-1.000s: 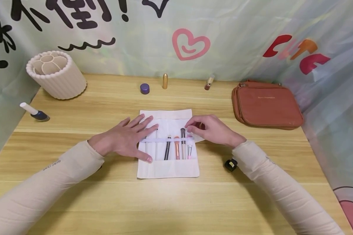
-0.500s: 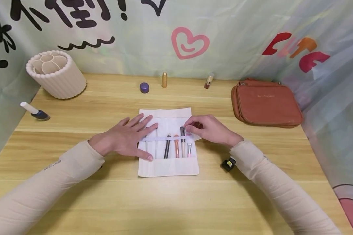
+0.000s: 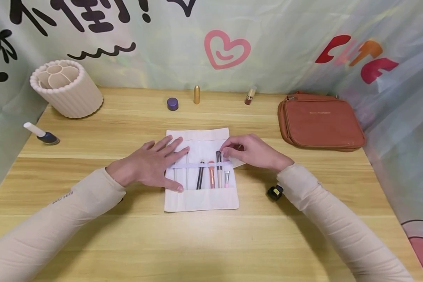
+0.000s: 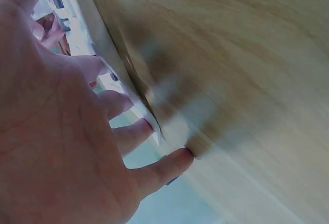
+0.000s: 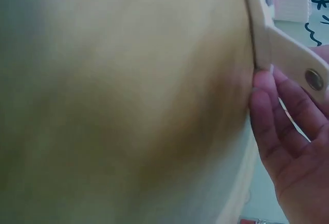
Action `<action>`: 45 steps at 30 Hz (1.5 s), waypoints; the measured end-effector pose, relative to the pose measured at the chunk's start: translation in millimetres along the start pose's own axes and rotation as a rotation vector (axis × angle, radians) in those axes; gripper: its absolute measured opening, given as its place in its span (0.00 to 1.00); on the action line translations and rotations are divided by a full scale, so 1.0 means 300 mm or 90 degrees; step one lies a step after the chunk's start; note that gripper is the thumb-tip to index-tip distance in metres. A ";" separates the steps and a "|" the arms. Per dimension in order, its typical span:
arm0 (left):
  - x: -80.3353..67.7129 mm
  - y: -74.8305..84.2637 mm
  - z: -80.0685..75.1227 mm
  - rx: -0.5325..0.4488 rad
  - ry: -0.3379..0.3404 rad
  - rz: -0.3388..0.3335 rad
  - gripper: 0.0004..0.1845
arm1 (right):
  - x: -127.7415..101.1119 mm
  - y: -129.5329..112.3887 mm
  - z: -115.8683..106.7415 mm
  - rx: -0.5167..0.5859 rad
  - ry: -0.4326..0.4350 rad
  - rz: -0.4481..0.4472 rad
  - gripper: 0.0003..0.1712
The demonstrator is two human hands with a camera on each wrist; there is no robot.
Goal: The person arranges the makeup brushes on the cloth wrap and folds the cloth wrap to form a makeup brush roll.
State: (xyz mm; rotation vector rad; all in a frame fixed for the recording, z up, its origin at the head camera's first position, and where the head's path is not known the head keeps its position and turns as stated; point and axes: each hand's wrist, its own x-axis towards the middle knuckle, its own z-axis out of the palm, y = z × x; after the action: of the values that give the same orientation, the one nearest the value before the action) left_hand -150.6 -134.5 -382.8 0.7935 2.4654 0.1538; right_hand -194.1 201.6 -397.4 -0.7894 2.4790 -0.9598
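A white cloth brush roll [image 3: 201, 200] lies unrolled in the middle of the wooden table, with several makeup brushes [image 3: 211, 176] tucked under its elastic band. My left hand [image 3: 155, 164] rests flat on the roll's left part with its fingers spread; the left wrist view shows these fingers [image 4: 128, 136] at the cloth's edge [image 4: 119, 75]. My right hand [image 3: 234, 149] is at the roll's right edge with its fingers curled. In the right wrist view its fingers [image 5: 275, 116] hold the roll's cream strap with a snap button [image 5: 290, 62].
A ribbed cream organiser cup [image 3: 67, 92] stands back left, with a nail polish bottle [image 3: 42, 134] lying near it. A purple jar [image 3: 172, 103], a gold lipstick [image 3: 196, 94] and a small bottle [image 3: 250, 96] line the back. A brown pouch [image 3: 320, 121] lies right.
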 end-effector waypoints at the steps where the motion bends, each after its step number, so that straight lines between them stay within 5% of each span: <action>1: -0.001 0.003 0.000 0.003 -0.003 -0.004 0.64 | 0.000 -0.002 -0.005 -0.001 -0.002 0.001 0.09; 7: -0.014 0.023 -0.006 0.013 0.004 -0.012 0.58 | 0.001 -0.012 -0.029 -0.030 0.010 0.004 0.11; 19: -0.047 0.021 -0.033 -0.036 0.035 0.037 0.40 | -0.004 -0.017 -0.036 -0.103 0.040 0.012 0.11; 45: -0.041 0.015 -0.041 -0.035 0.080 0.067 0.32 | -0.013 -0.031 -0.039 -0.107 -0.006 -0.003 0.18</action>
State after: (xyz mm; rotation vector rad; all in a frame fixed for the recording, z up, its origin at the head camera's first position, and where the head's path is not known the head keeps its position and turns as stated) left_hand -146.4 -137.1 -365.4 0.9155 2.5252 0.3189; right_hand -193.6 204.2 -382.1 -0.8503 2.5764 -0.7546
